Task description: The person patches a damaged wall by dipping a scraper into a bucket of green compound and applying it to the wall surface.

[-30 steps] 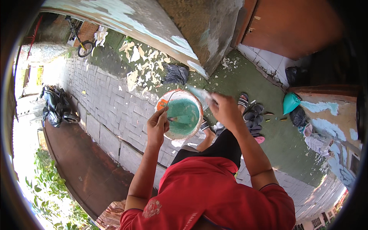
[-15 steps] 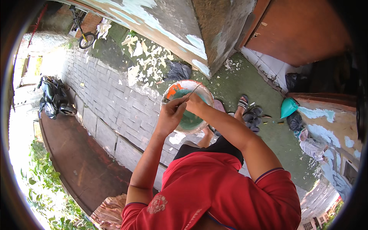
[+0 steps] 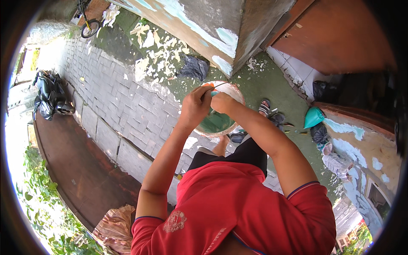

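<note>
Both my hands are together over a round bucket with a pale, paint-smeared rim, an orange patch and a green inside. My left hand is closed at the bucket's left side, its fingertips pinching a thin dark wire-like piece that curves out to the right over the far rim. Right beside it, my right hand is closed in a fist above the bucket's middle. What lies within its fingers is hidden. Whether the wire is the bucket's handle I cannot tell.
A wall corner with peeling paint rises just beyond the bucket. Paint flakes and a black plastic bag lie on the ground. Sandals sit to the right, near a teal bag. A covered motorbike stands left.
My hands have moved up and slightly right. The wire now points more sideways over the far rim; my right hand has come lower relative to it, beside the left. The view has shifted a little.
</note>
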Motion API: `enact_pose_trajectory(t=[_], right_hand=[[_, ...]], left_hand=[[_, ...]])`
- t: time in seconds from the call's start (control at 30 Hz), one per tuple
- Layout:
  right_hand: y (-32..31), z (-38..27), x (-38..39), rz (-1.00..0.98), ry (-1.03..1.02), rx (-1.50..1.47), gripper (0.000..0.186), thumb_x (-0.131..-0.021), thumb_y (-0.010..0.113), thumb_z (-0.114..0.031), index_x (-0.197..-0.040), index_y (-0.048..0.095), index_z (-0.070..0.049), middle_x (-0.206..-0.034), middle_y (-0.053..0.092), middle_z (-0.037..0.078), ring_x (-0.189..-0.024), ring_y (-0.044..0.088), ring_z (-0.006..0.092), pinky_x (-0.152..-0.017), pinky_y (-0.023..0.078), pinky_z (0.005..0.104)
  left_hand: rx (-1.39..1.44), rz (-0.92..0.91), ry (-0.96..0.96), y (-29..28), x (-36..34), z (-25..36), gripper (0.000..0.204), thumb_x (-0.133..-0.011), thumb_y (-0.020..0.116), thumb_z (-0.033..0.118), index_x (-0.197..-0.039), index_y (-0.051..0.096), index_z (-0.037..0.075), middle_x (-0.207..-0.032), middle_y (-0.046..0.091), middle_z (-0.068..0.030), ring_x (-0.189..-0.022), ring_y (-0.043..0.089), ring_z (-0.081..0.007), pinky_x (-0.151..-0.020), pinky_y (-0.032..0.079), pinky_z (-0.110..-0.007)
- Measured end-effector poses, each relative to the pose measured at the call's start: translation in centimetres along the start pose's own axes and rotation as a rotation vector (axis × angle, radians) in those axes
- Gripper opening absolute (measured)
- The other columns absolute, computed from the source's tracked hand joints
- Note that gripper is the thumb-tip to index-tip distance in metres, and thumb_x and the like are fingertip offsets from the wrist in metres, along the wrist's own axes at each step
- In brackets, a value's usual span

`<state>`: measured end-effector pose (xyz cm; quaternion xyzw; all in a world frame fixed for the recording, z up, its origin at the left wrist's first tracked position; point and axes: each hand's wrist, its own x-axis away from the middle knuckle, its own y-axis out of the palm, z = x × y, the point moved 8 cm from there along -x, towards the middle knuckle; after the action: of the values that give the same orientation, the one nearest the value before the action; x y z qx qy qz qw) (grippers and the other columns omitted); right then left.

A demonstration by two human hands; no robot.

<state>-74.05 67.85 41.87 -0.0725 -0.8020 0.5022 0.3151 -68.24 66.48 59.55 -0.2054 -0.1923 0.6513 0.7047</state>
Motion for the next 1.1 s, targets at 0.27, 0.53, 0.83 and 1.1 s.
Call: enact_pose_trajectory(t=[0.27,0.53,0.83,1.1], right_hand=[[3.7,2.8,1.4,-0.192,0.1,-0.106,0.018,-0.08,0.063,-0.014,-0.091,0.074,-0.005,-0.097,0.072,0.012,-0.094,0.069,0.028,-0.082,0.055,0.039],[-0.7,5.2,2.3,0.124,0.102,-0.136,0.02,-0.08,0.062,-0.013,-0.093,0.073,-0.003,-0.098,0.072,0.015,-0.095,0.069,0.0304,-0.085,0.054,0.0399],[-6.5,8.3,4.7,0.396,0.322,-0.423,0.025,-0.079,0.06,-0.012,-0.098,0.071,0.001,-0.1,0.07,0.021,-0.098,0.067,0.0354,-0.089,0.051,0.042],[-4.6,10.4,11.3,0.421,0.275,-1.578,0.025,-0.087,0.066,-0.019,-0.106,0.068,-0.002,-0.087,0.067,0.007,-0.078,0.064,0.0152,-0.069,0.052,0.0317]], left_hand=[[-0.027,0.008,0.056,1.5,0.4,1.2,0.023,-0.089,0.054,0.006,-0.105,0.066,-0.004,-0.093,0.067,-0.0218,-0.081,0.067,-0.0347,-0.071,0.051,-0.037],[0.157,0.017,-0.041,1.8,1.0,2.2,0.02,-0.088,0.056,0.004,-0.104,0.067,-0.003,-0.095,0.068,-0.0232,-0.083,0.068,-0.035,-0.074,0.053,-0.038],[0.139,0.088,-0.121,-0.5,0.4,3.3,0.021,-0.093,0.056,0.006,-0.108,0.067,-0.005,-0.089,0.07,-0.0152,-0.074,0.064,-0.0157,-0.071,0.052,-0.03],[0.295,0.176,-0.238,-2.5,0.5,2.7,0.027,-0.098,0.053,0.01,-0.117,0.064,-0.005,-0.078,0.062,-0.0018,-0.063,0.049,-0.0033,-0.052,0.041,-0.021]])
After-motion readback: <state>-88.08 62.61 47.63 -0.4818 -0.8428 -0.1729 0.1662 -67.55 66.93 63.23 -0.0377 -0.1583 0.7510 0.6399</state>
